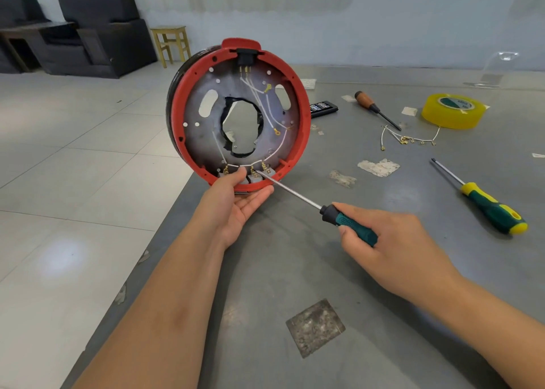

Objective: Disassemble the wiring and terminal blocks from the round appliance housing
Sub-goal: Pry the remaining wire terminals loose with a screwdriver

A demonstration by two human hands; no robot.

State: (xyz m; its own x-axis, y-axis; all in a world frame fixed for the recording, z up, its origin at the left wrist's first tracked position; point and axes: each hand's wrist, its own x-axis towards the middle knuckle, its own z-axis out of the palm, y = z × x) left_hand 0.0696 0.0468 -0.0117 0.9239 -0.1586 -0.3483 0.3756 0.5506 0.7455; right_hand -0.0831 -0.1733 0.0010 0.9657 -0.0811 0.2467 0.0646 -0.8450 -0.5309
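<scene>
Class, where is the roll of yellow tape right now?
The yellow tape roll lies flat on the grey table, upper right, beside the loose wires.

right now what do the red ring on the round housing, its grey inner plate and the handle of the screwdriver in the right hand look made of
The red ring looks like moulded matte plastic: uniform colour, moulded tabs. The grey inner plate looks like sheet metal, dull with a bluish tint, punched holes and a jagged cut centre. The dark teal screwdriver handle in the right hand seems rubbery plastic with a textured grip, though that is less certain.

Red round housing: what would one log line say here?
left hand: holds red round housing upright | right hand: grips teal-handled screwdriver | tip: at grey terminal blocks | white wires: attached
</scene>
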